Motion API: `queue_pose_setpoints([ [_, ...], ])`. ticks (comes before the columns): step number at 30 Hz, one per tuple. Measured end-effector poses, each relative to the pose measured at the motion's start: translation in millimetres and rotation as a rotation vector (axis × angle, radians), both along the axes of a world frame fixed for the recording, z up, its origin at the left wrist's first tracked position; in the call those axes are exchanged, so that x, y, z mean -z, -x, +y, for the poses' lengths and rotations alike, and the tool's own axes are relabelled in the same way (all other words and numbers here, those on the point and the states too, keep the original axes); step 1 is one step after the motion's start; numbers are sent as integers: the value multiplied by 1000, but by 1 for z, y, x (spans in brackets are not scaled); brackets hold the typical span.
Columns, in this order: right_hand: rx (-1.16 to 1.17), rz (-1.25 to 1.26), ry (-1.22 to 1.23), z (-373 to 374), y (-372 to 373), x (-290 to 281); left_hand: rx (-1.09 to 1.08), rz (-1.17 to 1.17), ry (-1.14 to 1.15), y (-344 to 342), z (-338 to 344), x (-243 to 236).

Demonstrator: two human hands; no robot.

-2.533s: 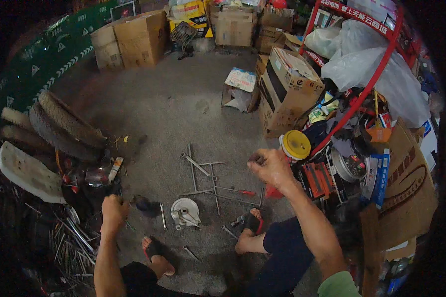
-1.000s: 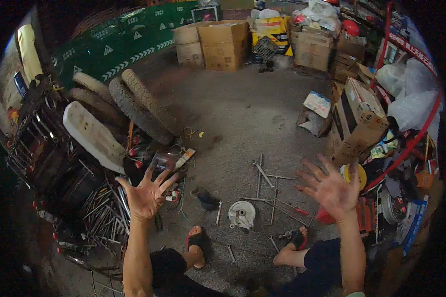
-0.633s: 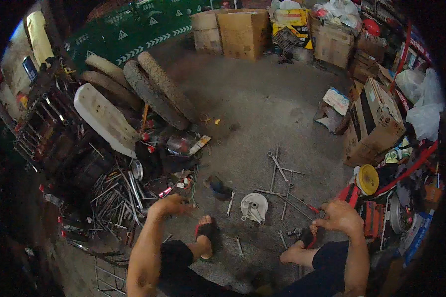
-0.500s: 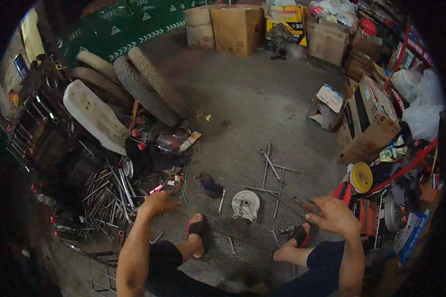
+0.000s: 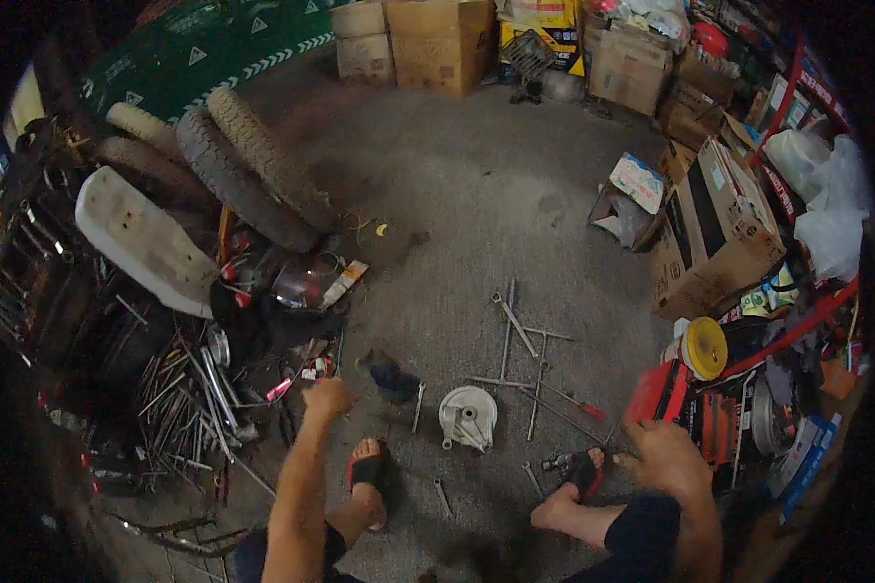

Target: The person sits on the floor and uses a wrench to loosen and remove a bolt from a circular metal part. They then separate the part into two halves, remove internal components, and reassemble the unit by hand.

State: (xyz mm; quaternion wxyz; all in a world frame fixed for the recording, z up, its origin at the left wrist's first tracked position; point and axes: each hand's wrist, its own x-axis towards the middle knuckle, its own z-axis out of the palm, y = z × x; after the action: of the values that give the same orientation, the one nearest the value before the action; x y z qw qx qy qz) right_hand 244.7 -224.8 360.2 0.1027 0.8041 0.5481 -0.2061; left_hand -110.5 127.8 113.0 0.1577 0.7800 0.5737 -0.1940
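My left hand [image 5: 327, 396] is above the floor, just right of the pile of loose metal tools and rods [image 5: 180, 403]. Its fingers point away and are mostly hidden, so whether they are curled is unclear. My right hand [image 5: 666, 457] hovers near the red case [image 5: 659, 391], fingers apart with nothing in them. Between my feet and a little beyond lies a round, pale metal brake plate with an arm across it [image 5: 469, 418]. Beyond it are a combination wrench [image 5: 515, 325], a cross-shaped wrench [image 5: 507, 350] and a red-handled screwdriver [image 5: 576, 401].
Smaller wrenches [image 5: 443, 497] lie near my sandalled feet. At left are tires [image 5: 248, 180] and a long pale panel [image 5: 144, 238]. At right stand a cardboard box [image 5: 715, 238] and a yellow-lidded tub [image 5: 705, 348]. More boxes [image 5: 442, 44] line the back.
My view has shifted, so the floor items sit further left. My left hand, its fingers stretched out before, now shows them foreshortened. The right hand has come slightly nearer and stays empty.
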Motion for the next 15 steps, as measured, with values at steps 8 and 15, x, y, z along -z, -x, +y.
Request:
queue_pose_setpoints([
  [8,-20,29,173,6,9,9,-429,-509,-160,-61,-22,135],
  [15,-123,36,33,12,12,12,-180,-596,-366,-39,-8,115],
])
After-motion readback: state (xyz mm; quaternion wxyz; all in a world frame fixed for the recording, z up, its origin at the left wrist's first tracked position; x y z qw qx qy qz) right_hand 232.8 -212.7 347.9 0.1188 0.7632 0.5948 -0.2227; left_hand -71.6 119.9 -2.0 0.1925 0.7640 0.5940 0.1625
